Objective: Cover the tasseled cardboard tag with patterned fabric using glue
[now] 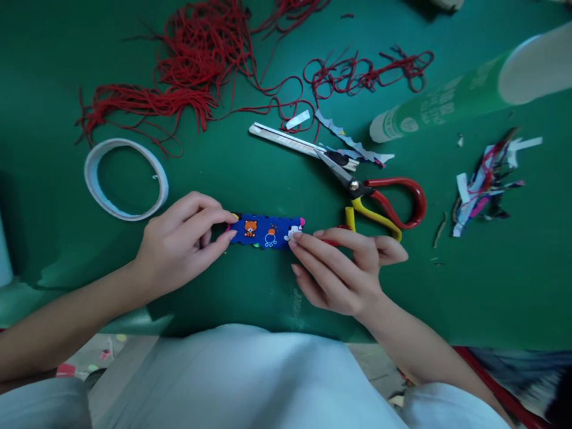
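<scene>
Low over the green tabletop is a small blue strip of fabric point(261, 232) with scalloped edges, printed with a bear, a paw shape and a white figure. My left hand point(185, 238) pinches its left end between thumb and fingers. At the right end, the fingertips of my right hand point(342, 268) lie on the strip, and a bit of red cord shows behind those fingers. Just beyond my right hand are scissors point(354, 186) with one red and one yellow handle, their blades resting over a box-cutter knife point(286, 140).
Tangled red cords point(201, 53) cover the back left, with a smaller cord bundle point(370, 74) to their right. A roll of tape point(126, 179) lies left of my hands. A green-and-white tube point(447, 101) stands at right, near a pile of scraps point(482, 185). Cut strips point(348, 140) lie by the knife.
</scene>
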`<state>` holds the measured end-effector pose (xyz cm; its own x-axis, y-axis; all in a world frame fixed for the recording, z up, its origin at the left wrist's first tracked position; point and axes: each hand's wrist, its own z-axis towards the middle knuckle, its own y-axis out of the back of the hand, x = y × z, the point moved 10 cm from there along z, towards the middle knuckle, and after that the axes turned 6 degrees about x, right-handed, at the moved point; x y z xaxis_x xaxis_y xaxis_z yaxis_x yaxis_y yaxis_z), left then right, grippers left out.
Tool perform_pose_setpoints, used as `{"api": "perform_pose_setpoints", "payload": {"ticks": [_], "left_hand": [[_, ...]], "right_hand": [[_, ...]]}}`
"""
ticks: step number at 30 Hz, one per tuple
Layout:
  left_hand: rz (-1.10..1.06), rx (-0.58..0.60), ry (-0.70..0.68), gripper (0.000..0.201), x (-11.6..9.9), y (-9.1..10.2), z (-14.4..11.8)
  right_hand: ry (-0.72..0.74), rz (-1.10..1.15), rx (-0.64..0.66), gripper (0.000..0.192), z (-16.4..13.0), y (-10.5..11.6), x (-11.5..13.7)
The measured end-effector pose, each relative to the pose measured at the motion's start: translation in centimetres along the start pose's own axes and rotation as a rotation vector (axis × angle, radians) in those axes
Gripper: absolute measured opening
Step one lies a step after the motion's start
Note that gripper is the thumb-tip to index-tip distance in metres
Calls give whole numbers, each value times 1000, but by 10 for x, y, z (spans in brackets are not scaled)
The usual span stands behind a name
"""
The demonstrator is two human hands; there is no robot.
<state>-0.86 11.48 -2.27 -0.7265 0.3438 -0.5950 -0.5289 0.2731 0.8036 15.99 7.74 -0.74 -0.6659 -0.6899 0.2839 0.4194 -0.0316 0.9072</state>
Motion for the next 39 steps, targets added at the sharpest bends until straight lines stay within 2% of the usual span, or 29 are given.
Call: {"api": "perform_pose_setpoints", "payload": {"ticks": [3, 5, 8, 11, 13, 15, 17, 19, 21, 24, 29, 35, 39], "left_hand": [[-7, -4, 8, 16, 0, -1, 0], [-7, 2, 15, 15, 1, -3, 1], [-3, -3, 11, 14, 1, -2, 1], [45, -35, -27, 14, -3, 2, 0], [153, -73, -153, 15, -16, 5, -1], [280, -63, -363, 21, -38, -1, -5], [369, 23, -548, 33, -56, -16, -11], [434, 128, -600, 43, -61, -30, -13], [482, 198, -583, 47, -61, -40, -13], [499, 210, -517, 45, -57, -41, -10], [519, 172, -558, 43, -59, -36, -11], [471, 172, -460, 43, -54, -38, -7], [493, 146, -453, 44, -58, -38, -8]], "right_hand": [[49, -14, 114, 29, 1, -11, 5], [50, -16, 142, 33, 0, -13, 5], [25, -47, 127, 38, 1, -11, 3], [16, -84, 88, 31, 4, -9, 6], [24, -81, 72, 21, 7, -8, 9], [36, -73, 64, 16, 9, -8, 10], [47, -70, 53, 15, 9, -8, 12], [50, -73, 57, 15, 8, -8, 12], [39, -83, 60, 17, 6, -8, 10], [32, -98, 59, 22, 3, -7, 7], [60, -81, 53, 28, 0, -7, 1], [74, -52, 79, 25, -1, -8, -1], [74, -25, 80, 26, 3, -6, 0]]}}
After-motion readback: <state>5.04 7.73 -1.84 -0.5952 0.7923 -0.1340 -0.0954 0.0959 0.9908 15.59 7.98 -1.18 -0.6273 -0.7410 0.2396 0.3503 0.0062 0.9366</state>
